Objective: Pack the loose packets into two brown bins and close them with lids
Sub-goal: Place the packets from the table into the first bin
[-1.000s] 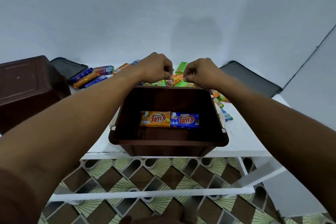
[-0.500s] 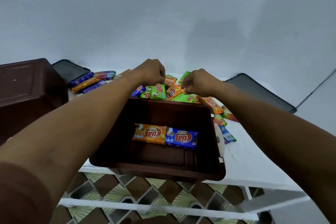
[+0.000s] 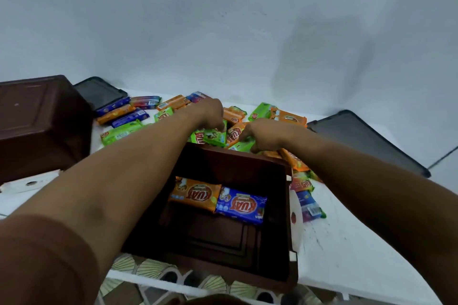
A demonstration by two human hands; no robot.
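Brown bin (image 3: 235, 163), orange packet (image 3: 194, 193) and blue packet (image 3: 241, 205) inside (left fingers (image 3: 219, 129) pinching green packet (image 3: 210, 137), right fingers (image 3: 244, 135) unclear)

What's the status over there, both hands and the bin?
Left hand pinches green foil packet; right hand in the loose pile, grip unclear. Open brown plastic bin holds orange packet, blue packet. Nothing blocking.

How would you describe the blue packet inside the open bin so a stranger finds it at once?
Find the open brown bin nearest the camera. Two packets lie side by side on its floor. The blue packet is the right one, touching the orange packet; it is the only blue one inside.
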